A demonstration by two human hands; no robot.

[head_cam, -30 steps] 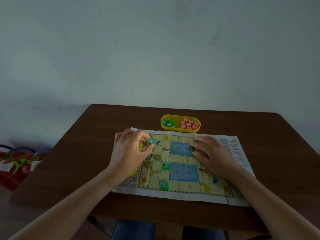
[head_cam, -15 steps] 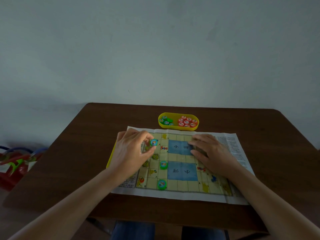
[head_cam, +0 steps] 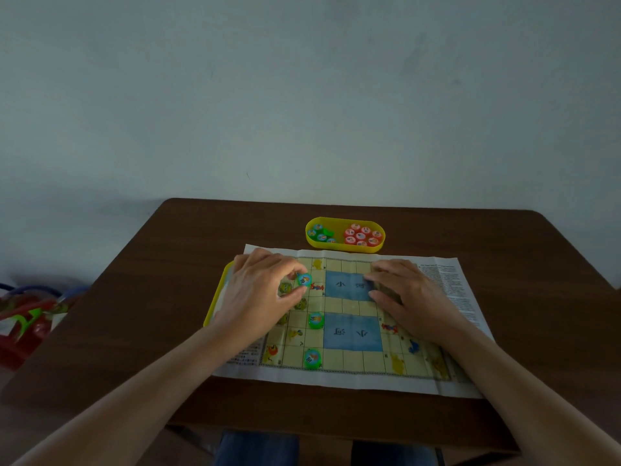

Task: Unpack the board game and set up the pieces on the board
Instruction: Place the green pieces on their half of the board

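Nearest, two green pieces [head_cam: 311, 358] stand on the paper board [head_cam: 353, 373]. The right hand [head_cam: 413, 297] lies flat, steadying the sheet. The left hand [head_cam: 258, 294] pinches a third piece [head_cam: 304, 280], shifted slightly inward since a second ago, apparently toward its square. Beyond, on the worktop [head_cam: 168, 297], the yellow tray [head_cam: 342, 247] holds the remainder.

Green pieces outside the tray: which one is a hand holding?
The farthest green piece, pinched in the left hand; the middle green piece and nearest green piece lie untouched on squares.
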